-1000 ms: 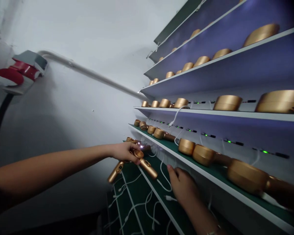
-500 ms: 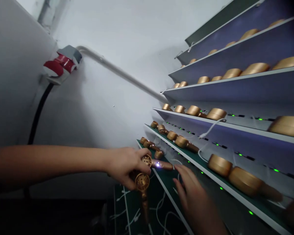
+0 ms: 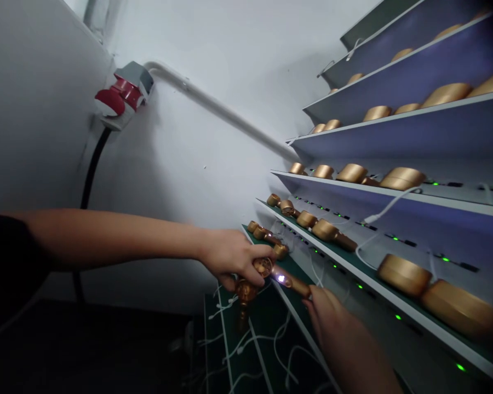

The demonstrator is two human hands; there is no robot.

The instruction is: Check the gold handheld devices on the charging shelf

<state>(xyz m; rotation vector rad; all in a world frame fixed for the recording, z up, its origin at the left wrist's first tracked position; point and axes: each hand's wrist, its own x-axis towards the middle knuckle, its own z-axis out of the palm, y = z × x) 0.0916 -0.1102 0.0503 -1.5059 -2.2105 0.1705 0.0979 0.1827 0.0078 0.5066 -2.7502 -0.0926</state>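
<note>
My left hand [image 3: 230, 257] is closed round the round heads of two gold handheld devices [image 3: 254, 276] at the near end of a green shelf [image 3: 296, 298]. One device hangs down from my fingers. The other points right with a small violet light [image 3: 280, 279] on its handle. My right hand [image 3: 326, 317] grips the far end of that lit handle, fingers curled round it. More gold devices [image 3: 271, 241] lie just behind my left hand.
Tilted shelves [image 3: 394, 191] at right carry rows of gold devices [image 3: 402, 273] with green lights and white cables [image 3: 388, 208]. A lower green shelf [image 3: 238, 350] holds loose white cables. A red and grey socket [image 3: 123, 96] with a black cable is on the white wall.
The view swung left and down. My left hand pulled the two devices slightly toward me, and my right hand moved from open beside the lit handle to gripping it.
</note>
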